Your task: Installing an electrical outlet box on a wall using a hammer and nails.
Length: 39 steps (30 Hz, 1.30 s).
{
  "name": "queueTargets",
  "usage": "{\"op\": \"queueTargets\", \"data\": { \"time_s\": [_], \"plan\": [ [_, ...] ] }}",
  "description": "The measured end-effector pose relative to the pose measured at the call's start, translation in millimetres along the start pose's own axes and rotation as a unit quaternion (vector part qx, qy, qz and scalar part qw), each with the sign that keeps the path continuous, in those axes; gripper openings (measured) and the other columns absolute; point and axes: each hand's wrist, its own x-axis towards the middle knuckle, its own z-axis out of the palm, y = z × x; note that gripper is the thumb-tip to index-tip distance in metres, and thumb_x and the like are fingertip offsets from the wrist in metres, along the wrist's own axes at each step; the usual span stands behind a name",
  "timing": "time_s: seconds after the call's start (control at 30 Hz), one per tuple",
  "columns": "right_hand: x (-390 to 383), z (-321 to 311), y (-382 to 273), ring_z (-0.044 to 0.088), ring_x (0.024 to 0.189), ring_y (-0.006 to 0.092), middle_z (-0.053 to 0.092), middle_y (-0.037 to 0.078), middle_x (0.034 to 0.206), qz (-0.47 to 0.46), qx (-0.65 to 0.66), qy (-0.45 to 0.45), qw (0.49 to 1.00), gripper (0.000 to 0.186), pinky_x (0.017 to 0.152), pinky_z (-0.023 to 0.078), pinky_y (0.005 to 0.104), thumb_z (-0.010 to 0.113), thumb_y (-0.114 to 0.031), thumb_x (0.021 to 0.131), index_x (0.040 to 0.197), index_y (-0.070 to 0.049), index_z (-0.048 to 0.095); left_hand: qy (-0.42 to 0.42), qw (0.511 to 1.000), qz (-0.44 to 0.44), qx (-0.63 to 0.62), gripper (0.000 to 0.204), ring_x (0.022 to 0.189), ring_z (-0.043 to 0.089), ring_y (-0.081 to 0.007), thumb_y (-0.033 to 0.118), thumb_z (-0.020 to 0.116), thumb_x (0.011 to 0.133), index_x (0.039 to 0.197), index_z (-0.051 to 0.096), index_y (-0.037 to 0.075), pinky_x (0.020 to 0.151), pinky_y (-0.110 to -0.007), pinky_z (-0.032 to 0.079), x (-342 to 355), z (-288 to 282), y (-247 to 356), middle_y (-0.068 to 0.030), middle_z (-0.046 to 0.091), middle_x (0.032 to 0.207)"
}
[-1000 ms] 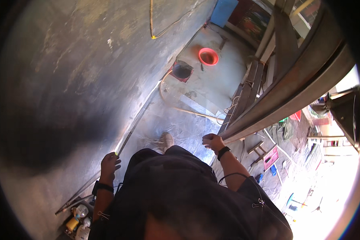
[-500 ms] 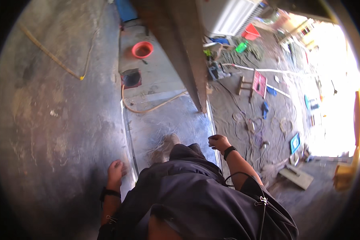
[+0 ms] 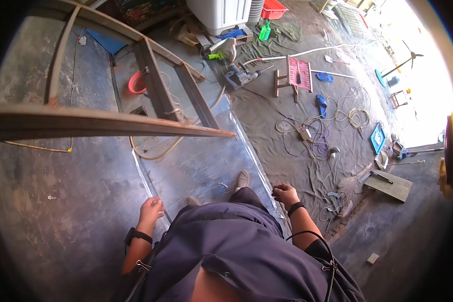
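Observation:
My left hand (image 3: 151, 211) hangs loosely curled beside my left thigh, its fingers slightly apart and holding nothing that I can see. My right hand (image 3: 285, 194) hangs by my right thigh, fingers bent loosely, with nothing visible in them. Both wrists carry black bands. My feet, in pale shoes (image 3: 243, 181), stand on a grey smooth floor strip (image 3: 206, 166) bordered by pale lines. Ahead of me a rusty steel frame (image 3: 110, 121) crosses the upper left, with a red basin (image 3: 136, 82) seen beyond it.
A dark drop cloth (image 3: 267, 131) carries a pink-seated stool (image 3: 296, 73), a rotary hammer (image 3: 236, 75), coiled cords (image 3: 357, 118), blue slippers (image 3: 321, 105) and a blue tray (image 3: 377, 138). A board with a trowel (image 3: 387, 186) lies at right, a white appliance (image 3: 216, 12) stands behind, and a bright opening is far right.
My view has swung to the right: the steel frame now spans the upper left and more of the cluttered drop cloth shows. Both hands still hang at my sides.

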Motion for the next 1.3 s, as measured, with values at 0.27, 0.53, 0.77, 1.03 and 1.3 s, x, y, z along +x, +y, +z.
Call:
{"op": "queueTargets", "data": {
  "time_s": [0.27, 0.53, 0.77, 1.03, 1.3],
  "plan": [
    [22.1, -152.5, -13.8, 0.066, 0.079, 0.0177, 0.064, 0.001, 0.086, 0.011, 0.07, 0.068, 0.995, 0.013, 0.07, 0.053, 0.032, 0.067, -0.008, 0.085, 0.094, -0.011, 0.058, -0.071, 0.994, 0.031, 0.071, 0.033, 0.088, 0.065, -0.0166, 0.017, 0.057, 0.096, 0.126, 0.054, 0.003, 0.068, -0.03, 0.053, -7.8, 153.5, 102.4, -0.0088, 0.065, 0.109],
    [46.1, -196.4, -32.6, 0.065, 0.07, 0.0158, 0.063, 0.001, 0.08, 0.015, 0.175, 0.089, 0.981, 0.014, 0.062, 0.054, 0.0281, 0.067, -0.004, 0.086, 0.09, -0.01, 0.056, -0.092, 0.985, 0.04, 0.139, 0.032, 0.087, 0.064, -0.0157, 0.017, 0.057, 0.095, 0.124, 0.055, 0.004, 0.066, -0.029, 0.052, 13.8, 236.9, 176.9, -0.0075, 0.066, 0.105],
    [95.9, -220.7, -92.2, 0.06, 0.064, 0.0153, 0.058, 0.002, 0.076, 0.026, 0.208, 0.092, 0.973, 0.011, 0.055, 0.052, 0.0279, 0.065, -0.011, 0.09, 0.095, -0.007, 0.058, -0.117, 0.979, 0.045, 0.158, 0.032, 0.084, 0.064, -0.0148, 0.018, 0.059, 0.094, 0.123, 0.056, 0.004, 0.066, -0.029, 0.052, 68.9, 301.6, 232.1, -0.0063, 0.065, 0.103],
    [155.2, -250.6, -227.6, 0.051, 0.051, 0.0115, 0.052, -0.001, 0.067, 0.032, 0.141, 0.117, 0.983, 0.013, 0.045, 0.04, 0.0243, 0.061, -0.019, 0.093, 0.091, -0.006, 0.062, -0.138, 0.984, 0.036, 0.109, 0.032, 0.08, 0.064, -0.0132, 0.018, 0.059, 0.095, 0.123, 0.056, 0.004, 0.064, -0.028, 0.051, 124.3, 367.7, 318.3, -0.0049, 0.065, 0.1],
    [242.2, -253.3, -361.0, 0.055, 0.051, 0.0139, 0.056, 0.001, 0.068, 0.022, 0.123, 0.04, 0.991, 0.013, 0.046, 0.044, 0.0253, 0.059, -0.016, 0.09, 0.09, -0.004, 0.064, -0.068, 0.997, 0.021, 0.014, 0.032, 0.078, 0.063, -0.0124, 0.017, 0.06, 0.095, 0.123, 0.055, 0.003, 0.061, -0.027, 0.052, 157.6, 381.5, 392.6, -0.005, 0.064, 0.099]
  ]
}}
